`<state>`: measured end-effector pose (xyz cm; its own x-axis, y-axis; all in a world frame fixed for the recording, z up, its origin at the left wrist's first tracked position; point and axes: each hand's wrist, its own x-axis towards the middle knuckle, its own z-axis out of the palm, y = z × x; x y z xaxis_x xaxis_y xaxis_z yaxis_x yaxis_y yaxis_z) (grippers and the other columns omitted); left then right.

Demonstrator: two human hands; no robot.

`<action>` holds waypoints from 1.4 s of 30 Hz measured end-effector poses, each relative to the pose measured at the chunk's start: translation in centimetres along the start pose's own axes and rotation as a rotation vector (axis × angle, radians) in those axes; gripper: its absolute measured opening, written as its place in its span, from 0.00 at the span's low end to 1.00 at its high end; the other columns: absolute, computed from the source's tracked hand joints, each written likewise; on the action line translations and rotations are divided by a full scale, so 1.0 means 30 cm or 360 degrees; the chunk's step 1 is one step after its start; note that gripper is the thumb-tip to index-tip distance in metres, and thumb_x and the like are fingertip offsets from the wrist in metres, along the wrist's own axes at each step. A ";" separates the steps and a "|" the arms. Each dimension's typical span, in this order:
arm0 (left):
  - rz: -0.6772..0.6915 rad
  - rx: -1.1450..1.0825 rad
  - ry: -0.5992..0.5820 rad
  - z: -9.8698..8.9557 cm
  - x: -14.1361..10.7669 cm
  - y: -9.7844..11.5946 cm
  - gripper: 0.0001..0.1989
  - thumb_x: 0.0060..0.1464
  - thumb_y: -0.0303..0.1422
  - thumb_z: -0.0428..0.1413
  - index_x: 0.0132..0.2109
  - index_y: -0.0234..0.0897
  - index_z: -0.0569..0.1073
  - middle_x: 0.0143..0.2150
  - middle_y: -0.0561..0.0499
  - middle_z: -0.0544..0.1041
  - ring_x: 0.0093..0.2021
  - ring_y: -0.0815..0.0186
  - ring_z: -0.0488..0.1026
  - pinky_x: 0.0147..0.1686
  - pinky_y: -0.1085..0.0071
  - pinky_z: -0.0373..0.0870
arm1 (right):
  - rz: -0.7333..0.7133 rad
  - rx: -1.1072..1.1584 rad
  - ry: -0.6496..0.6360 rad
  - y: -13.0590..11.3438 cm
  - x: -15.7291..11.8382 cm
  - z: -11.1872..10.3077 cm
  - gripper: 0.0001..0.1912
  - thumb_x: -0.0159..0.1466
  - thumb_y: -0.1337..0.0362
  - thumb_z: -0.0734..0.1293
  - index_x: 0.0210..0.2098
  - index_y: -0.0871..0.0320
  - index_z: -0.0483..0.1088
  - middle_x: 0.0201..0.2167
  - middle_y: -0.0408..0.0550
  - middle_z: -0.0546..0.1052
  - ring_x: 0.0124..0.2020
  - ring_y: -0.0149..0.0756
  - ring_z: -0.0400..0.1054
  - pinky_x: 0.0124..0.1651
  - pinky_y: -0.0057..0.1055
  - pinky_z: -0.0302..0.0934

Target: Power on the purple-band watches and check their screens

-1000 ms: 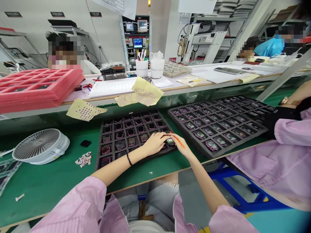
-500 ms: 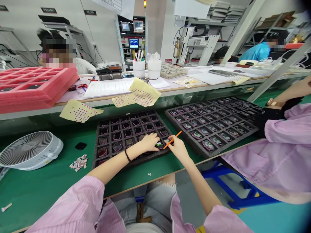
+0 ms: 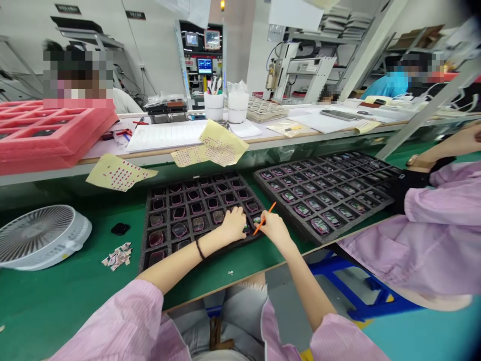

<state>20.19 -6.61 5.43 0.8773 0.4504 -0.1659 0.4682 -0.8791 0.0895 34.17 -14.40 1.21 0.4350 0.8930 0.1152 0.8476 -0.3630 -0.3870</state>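
My left hand [image 3: 235, 224] bends over the front right corner of a black foam tray [image 3: 144, 245], its fingers curled down onto a small part with a green patch [image 3: 246, 228]. The fingertips are mostly hidden, so their hold is unclear. My right hand [image 3: 274, 227] is closed around a thin orange stick [image 3: 265, 217], slanted with its lower end near the tray's right edge. By the right fingertips shows another small green and pale part [image 3: 257, 219]; I cannot tell if they pinch it. Dark, rounded-square watch-like pieces with pinkish rims [image 3: 196, 207] fill the tray's cells.
To the right lies a second foam tray [image 3: 296, 220] of similar pieces, beside a co-worker's arm [image 3: 438, 150]. At left are a white fan [image 3: 45, 238], a loose black piece [image 3: 120, 229] and paper scraps [image 3: 117, 256]. Yellow dotted sheets [image 3: 221, 144] hang from the shelf edge.
The camera view has shifted slightly. My left hand has turned more over the part, covering more of it. My right hand still holds the orange stick, which is now steeper.
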 end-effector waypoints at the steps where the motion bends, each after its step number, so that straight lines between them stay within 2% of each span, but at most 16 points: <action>1: 0.0010 0.0025 0.0012 -0.002 -0.005 0.003 0.21 0.47 0.29 0.60 0.49 0.30 0.69 0.56 0.34 0.66 0.57 0.47 0.61 0.52 0.53 0.65 | -0.0001 -0.0009 -0.0003 -0.005 0.004 -0.004 0.13 0.52 0.68 0.71 0.24 0.55 0.59 0.22 0.44 0.70 0.26 0.36 0.67 0.27 0.27 0.48; 3: 0.0070 0.0063 0.0006 -0.009 -0.007 0.003 0.20 0.48 0.26 0.59 0.50 0.32 0.69 0.54 0.36 0.68 0.56 0.48 0.64 0.50 0.55 0.66 | -0.0012 -0.0020 -0.0005 -0.011 0.012 -0.011 0.14 0.51 0.69 0.71 0.23 0.56 0.60 0.23 0.44 0.71 0.27 0.36 0.66 0.27 0.28 0.47; 6: 0.0214 0.0112 -0.0117 -0.030 0.011 -0.007 0.20 0.49 0.27 0.59 0.51 0.36 0.70 0.51 0.38 0.71 0.51 0.50 0.70 0.46 0.57 0.70 | -0.0056 -0.0011 -0.0009 -0.012 0.027 -0.022 0.13 0.50 0.69 0.72 0.24 0.56 0.61 0.25 0.43 0.71 0.28 0.34 0.65 0.29 0.27 0.48; 10: 0.0334 0.0219 -0.0248 -0.055 0.038 -0.008 0.20 0.53 0.26 0.55 0.54 0.38 0.70 0.48 0.39 0.74 0.48 0.50 0.73 0.47 0.55 0.69 | -0.0092 0.0013 -0.0019 -0.007 0.038 -0.034 0.14 0.48 0.66 0.74 0.24 0.57 0.63 0.25 0.42 0.70 0.29 0.34 0.64 0.29 0.27 0.49; 15: 0.0463 0.0251 -0.0137 -0.040 0.045 -0.018 0.18 0.51 0.24 0.55 0.50 0.37 0.73 0.44 0.40 0.75 0.45 0.51 0.75 0.46 0.57 0.70 | -0.0052 0.0034 0.0058 -0.009 0.025 -0.030 0.14 0.50 0.65 0.75 0.28 0.57 0.65 0.27 0.45 0.71 0.32 0.36 0.65 0.30 0.27 0.52; 19: 0.0488 0.0193 -0.0011 -0.001 0.049 -0.057 0.15 0.51 0.24 0.55 0.47 0.37 0.74 0.43 0.41 0.75 0.43 0.53 0.75 0.44 0.58 0.71 | 0.0004 0.0091 0.0206 -0.007 0.006 -0.032 0.10 0.59 0.60 0.70 0.29 0.57 0.65 0.29 0.46 0.71 0.32 0.36 0.66 0.31 0.28 0.55; 21: 0.0520 0.0101 0.0078 0.023 0.046 -0.081 0.15 0.52 0.25 0.55 0.47 0.38 0.74 0.42 0.42 0.75 0.42 0.53 0.75 0.44 0.59 0.71 | -0.0034 0.0359 0.0359 -0.001 -0.006 -0.034 0.13 0.64 0.55 0.64 0.27 0.56 0.66 0.26 0.46 0.71 0.30 0.35 0.66 0.33 0.29 0.56; 23: 0.0542 -0.0034 0.0190 0.050 0.036 -0.102 0.14 0.54 0.28 0.54 0.49 0.39 0.74 0.43 0.43 0.75 0.43 0.54 0.75 0.45 0.59 0.70 | -0.0108 0.0881 0.0507 0.006 -0.018 -0.030 0.19 0.67 0.52 0.58 0.27 0.56 0.67 0.22 0.44 0.70 0.26 0.33 0.65 0.32 0.29 0.58; 25: 0.0527 -0.0185 0.0330 0.079 0.022 -0.119 0.16 0.56 0.32 0.54 0.51 0.40 0.73 0.46 0.44 0.75 0.46 0.56 0.75 0.48 0.60 0.69 | -0.0151 0.1458 0.0570 0.012 -0.028 -0.014 0.24 0.68 0.49 0.54 0.29 0.57 0.71 0.21 0.43 0.70 0.22 0.31 0.64 0.28 0.28 0.58; 28: 0.0448 -0.0410 0.0517 0.125 0.003 -0.137 0.21 0.55 0.37 0.56 0.55 0.41 0.70 0.49 0.46 0.76 0.48 0.58 0.74 0.50 0.62 0.67 | -0.0079 0.2113 0.0584 0.010 -0.033 0.030 0.26 0.66 0.45 0.54 0.31 0.58 0.73 0.23 0.46 0.73 0.21 0.31 0.65 0.23 0.28 0.57; 30: 0.0412 -0.0542 0.0589 0.150 -0.003 -0.145 0.22 0.53 0.39 0.58 0.55 0.41 0.69 0.49 0.47 0.76 0.46 0.59 0.74 0.50 0.63 0.68 | 0.0017 0.2344 0.0605 0.001 -0.033 0.062 0.25 0.65 0.46 0.58 0.26 0.59 0.72 0.21 0.46 0.74 0.19 0.30 0.65 0.22 0.28 0.58; 33: 0.0393 -0.0661 0.0644 0.174 -0.006 -0.151 0.23 0.51 0.39 0.59 0.54 0.41 0.70 0.49 0.48 0.77 0.45 0.60 0.75 0.50 0.63 0.68 | 0.0144 0.2379 0.0736 -0.014 -0.037 0.100 0.25 0.62 0.49 0.63 0.16 0.59 0.67 0.14 0.43 0.70 0.13 0.26 0.59 0.17 0.25 0.51; 35: 0.0387 -0.0697 0.0648 0.179 -0.007 -0.151 0.23 0.50 0.39 0.60 0.53 0.40 0.70 0.49 0.47 0.76 0.46 0.60 0.75 0.50 0.63 0.67 | 0.0174 0.2311 0.0791 -0.019 -0.042 0.114 0.26 0.62 0.50 0.64 0.14 0.59 0.64 0.10 0.40 0.65 0.11 0.23 0.53 0.15 0.24 0.45; 42: 0.0369 -0.0746 0.0587 0.171 -0.012 -0.147 0.22 0.51 0.40 0.59 0.53 0.39 0.71 0.50 0.47 0.76 0.48 0.60 0.74 0.52 0.63 0.65 | 0.0136 0.1973 0.0621 -0.023 -0.050 0.119 0.28 0.62 0.47 0.63 0.13 0.59 0.65 0.10 0.42 0.66 0.10 0.23 0.53 0.15 0.25 0.46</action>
<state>17.27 -3.69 0.04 0.9009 0.3541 0.2511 0.1847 -0.8362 0.5164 31.84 -14.53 -1.96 0.7100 0.6678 0.2237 0.0611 0.2580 -0.9642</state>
